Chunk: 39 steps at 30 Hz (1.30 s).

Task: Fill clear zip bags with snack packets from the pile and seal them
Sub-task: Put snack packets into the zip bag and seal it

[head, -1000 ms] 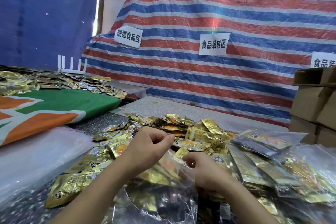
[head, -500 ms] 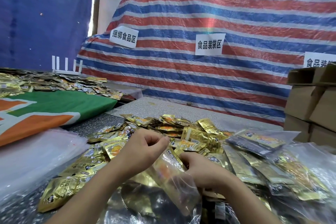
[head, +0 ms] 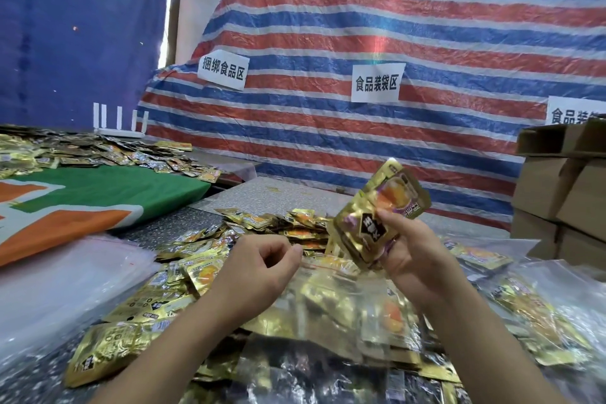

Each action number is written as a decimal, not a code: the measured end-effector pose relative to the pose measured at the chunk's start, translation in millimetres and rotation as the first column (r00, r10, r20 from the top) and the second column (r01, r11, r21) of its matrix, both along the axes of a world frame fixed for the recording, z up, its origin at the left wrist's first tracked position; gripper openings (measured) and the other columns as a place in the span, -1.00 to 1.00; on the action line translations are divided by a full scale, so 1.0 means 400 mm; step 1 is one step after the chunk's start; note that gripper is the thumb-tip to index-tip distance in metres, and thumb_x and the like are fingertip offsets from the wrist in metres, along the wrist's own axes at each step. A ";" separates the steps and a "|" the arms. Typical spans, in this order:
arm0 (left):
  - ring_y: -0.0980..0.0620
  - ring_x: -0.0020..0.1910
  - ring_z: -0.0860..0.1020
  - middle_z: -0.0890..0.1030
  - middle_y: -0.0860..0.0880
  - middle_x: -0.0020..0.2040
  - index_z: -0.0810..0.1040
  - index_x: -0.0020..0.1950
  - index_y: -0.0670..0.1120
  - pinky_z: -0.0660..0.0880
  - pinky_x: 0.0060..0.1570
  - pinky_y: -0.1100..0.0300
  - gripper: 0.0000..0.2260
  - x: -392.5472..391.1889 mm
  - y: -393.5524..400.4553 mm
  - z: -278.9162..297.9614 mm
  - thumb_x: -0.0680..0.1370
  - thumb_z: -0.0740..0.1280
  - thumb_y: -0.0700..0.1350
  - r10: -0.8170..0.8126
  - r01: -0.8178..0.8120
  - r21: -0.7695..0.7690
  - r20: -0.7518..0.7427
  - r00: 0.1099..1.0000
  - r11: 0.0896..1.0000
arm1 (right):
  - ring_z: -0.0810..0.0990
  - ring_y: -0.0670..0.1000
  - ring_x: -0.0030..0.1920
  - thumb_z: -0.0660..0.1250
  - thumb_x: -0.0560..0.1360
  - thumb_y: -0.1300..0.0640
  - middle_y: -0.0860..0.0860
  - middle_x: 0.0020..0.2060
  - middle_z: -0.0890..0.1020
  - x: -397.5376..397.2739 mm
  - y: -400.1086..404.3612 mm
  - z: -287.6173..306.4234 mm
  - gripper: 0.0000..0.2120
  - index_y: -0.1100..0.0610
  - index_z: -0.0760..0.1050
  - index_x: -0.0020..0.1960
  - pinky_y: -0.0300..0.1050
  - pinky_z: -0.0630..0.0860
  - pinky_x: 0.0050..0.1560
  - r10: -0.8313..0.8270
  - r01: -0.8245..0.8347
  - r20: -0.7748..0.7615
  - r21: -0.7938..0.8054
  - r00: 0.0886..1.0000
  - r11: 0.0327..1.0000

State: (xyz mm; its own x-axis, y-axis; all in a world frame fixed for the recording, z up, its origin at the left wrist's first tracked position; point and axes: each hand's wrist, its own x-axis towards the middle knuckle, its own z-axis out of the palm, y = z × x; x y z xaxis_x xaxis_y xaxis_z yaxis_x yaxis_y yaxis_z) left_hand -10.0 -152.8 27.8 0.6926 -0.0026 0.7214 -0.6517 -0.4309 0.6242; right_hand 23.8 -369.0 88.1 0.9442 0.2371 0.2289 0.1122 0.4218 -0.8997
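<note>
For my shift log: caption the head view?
Right hand lifts gold packets above the pile; left hand pinches nothing visible.
</note>
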 end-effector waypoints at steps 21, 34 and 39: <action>0.16 -0.49 0.32 0.35 0.09 -0.50 0.36 -0.40 -0.02 0.28 -0.47 0.25 -0.58 -0.008 -0.005 0.007 0.59 0.20 0.16 0.039 -0.028 -0.118 0.092 0.995 0.993 | 0.70 0.00 0.06 0.49 0.34 -0.10 0.00 0.01 0.73 -0.050 -0.013 0.020 -0.69 -0.08 0.64 0.06 0.08 0.56 0.12 0.233 0.098 0.371 -0.688 0.899 0.719; 0.15 -0.50 0.31 0.32 0.09 -0.50 0.32 -0.41 -0.11 0.17 -0.46 0.31 -0.51 -0.008 -0.017 0.001 0.64 0.11 0.15 0.084 -0.076 -0.051 0.185 0.979 0.996 | 0.68 -0.07 0.00 0.37 0.57 0.05 -0.04 -0.02 0.70 -0.089 -0.016 0.052 -0.88 0.00 0.58 0.10 0.07 0.63 0.08 0.411 0.221 0.355 -0.914 0.839 0.339; 0.19 -0.51 0.27 0.24 0.15 -0.50 0.25 -0.40 0.04 0.15 -0.44 0.40 -0.60 -0.012 -0.024 0.003 0.64 0.12 0.05 0.175 -0.193 0.026 0.326 0.929 0.981 | 0.66 -0.11 0.05 0.36 0.58 0.06 -0.09 0.00 0.70 -0.104 -0.018 0.066 -0.85 -0.02 0.56 0.14 0.02 0.63 0.10 0.417 0.229 0.302 -0.949 0.857 0.216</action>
State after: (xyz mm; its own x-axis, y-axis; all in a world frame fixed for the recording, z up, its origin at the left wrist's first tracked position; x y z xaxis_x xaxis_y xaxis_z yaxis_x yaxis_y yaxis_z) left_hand -14.8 -162.6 28.9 0.4169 0.0555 0.9073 -0.7189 -0.5908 0.3664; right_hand -18.0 -376.1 114.5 0.7585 0.6467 0.0810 0.6075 -0.6565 -0.4472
